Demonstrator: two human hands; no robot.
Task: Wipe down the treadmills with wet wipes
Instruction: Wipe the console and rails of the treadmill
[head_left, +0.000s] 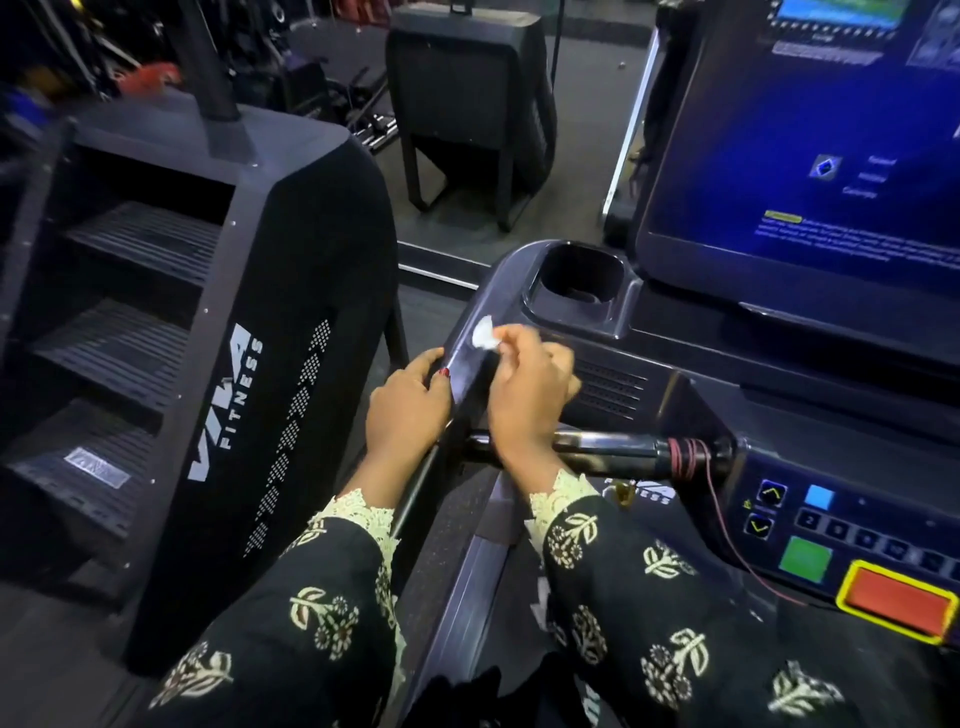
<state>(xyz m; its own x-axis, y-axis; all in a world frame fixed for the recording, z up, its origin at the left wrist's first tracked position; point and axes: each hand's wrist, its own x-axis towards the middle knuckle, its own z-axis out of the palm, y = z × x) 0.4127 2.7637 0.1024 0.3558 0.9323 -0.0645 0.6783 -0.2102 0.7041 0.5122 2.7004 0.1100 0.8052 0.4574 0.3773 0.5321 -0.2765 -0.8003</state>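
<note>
The left edge of the treadmill console (501, 291) is gripped by the left hand (408, 405), fingers curled round it. The wet wipe (485, 332) is pinched at the fingertips of the right hand (524, 389) and held against the console surface, beside the cup holder (579, 275).
</note>
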